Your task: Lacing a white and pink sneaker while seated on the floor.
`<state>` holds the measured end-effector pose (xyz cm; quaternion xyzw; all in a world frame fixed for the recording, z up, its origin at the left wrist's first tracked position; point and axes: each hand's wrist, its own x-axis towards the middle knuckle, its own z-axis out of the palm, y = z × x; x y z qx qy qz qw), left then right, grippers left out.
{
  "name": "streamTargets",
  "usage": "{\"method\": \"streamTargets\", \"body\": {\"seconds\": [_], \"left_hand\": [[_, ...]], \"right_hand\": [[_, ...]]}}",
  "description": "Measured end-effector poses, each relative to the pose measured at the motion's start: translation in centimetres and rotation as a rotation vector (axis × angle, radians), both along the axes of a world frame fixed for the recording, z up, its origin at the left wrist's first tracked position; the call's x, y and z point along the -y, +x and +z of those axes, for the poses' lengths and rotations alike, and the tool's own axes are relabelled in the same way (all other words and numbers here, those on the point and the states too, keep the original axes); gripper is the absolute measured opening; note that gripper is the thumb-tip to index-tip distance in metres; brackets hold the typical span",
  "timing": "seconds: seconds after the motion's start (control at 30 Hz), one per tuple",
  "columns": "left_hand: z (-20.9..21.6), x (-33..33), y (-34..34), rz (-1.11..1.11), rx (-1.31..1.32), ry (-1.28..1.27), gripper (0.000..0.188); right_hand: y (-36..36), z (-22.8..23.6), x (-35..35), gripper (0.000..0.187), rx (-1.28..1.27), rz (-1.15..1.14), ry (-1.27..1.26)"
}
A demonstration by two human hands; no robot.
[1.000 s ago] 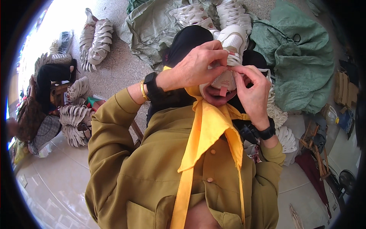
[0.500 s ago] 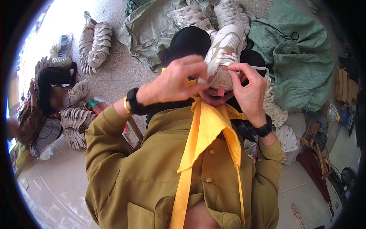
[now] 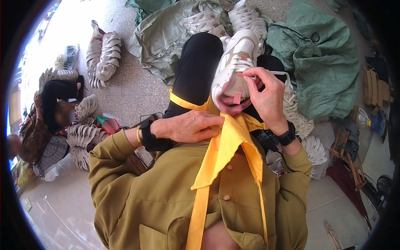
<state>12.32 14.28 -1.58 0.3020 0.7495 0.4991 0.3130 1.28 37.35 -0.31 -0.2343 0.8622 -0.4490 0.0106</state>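
A white and beige sneaker [image 3: 238, 52] with pink lining lies between my knees, its heel opening toward me. Pinched at the sneaker's tongue, the thumb and forefinger of my right hand [image 3: 268, 91] hold a white shoelace [image 3: 282, 73], which loops out to the right behind the hand. A pink tab [image 3: 237, 98] shows on the insole side of the opening. Lower and to the left, my left hand [image 3: 187, 127] rests at my lap against the yellow apron [image 3: 225, 146]. Its fingertips go behind the apron's fold, so whatever they touch is hidden.
Stacked white shoe uppers [image 3: 109, 56] lie on the speckled floor at left, with more [image 3: 248, 21] ahead. Green sacking [image 3: 321, 62] is heaped at right beside a pile of white laces [image 3: 298, 110]. Another person [image 3: 52, 112] sits at far left. A wooden stool [image 3: 350, 158] stands right.
My left hand has left the sneaker and dropped toward my lap, to the apron. My right hand keeps its pinch at the tongue. The sneaker has shifted slightly left.
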Motion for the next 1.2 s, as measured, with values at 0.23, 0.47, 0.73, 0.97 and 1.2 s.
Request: {"method": "streamTargets", "body": {"seconds": [0.23,0.47,0.73,0.97,1.2], "left_hand": [[-0.9,0.3,0.0,0.156,0.106,0.152,0.012],[1.5,0.7,-3.6,0.532,-0.13,0.065,0.007],[0.9,-0.7,-7.5,0.577,-0.375,0.086,0.012],[0.2,-1.4,-8.6,0.57,-0.296,0.125,0.014],[0.1,-1.6,-8.8,0.583,-0.317,0.107,0.017]], "right_hand": [[-0.1,0.0,0.1,0.011,0.0,0.007,-0.008],[-0.5,0.3,-0.3,0.013,0.029,-0.003,0.006],[-0.2,1.2,-0.1,0.014,-0.011,0.005,-0.003],[-0.6,0.3,0.1,0.013,-0.045,-0.035,0.091],[-0.5,0.6,0.8,0.013,0.057,-0.058,0.032]]}}
